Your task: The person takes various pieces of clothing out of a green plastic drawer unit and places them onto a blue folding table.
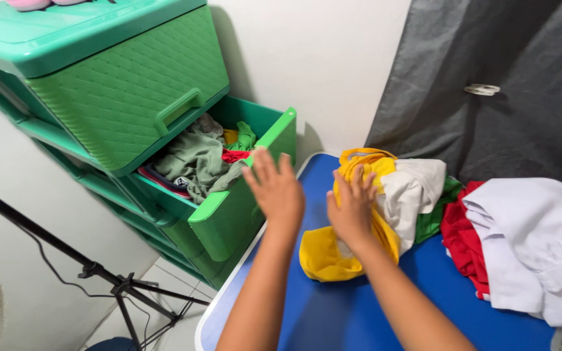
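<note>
right hand [352,211] on yellow garment [333,250], left hand [276,188] open beside green drawer [229,214]

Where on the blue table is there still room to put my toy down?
The blue table is bare along its near edge, between the two forearms and to the right below the yellow cloth and the white shirt. The far side is crowded with piled clothes. The open green drawer is stuffed full too. The left hand hovers open; the right hand rests on the yellow cloth.

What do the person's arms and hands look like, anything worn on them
Both forearms are bare, with no sleeves in view. The left hand and right hand show no gloves, and no rings, watch or bracelet can be seen on the fingers or wrists.
</note>
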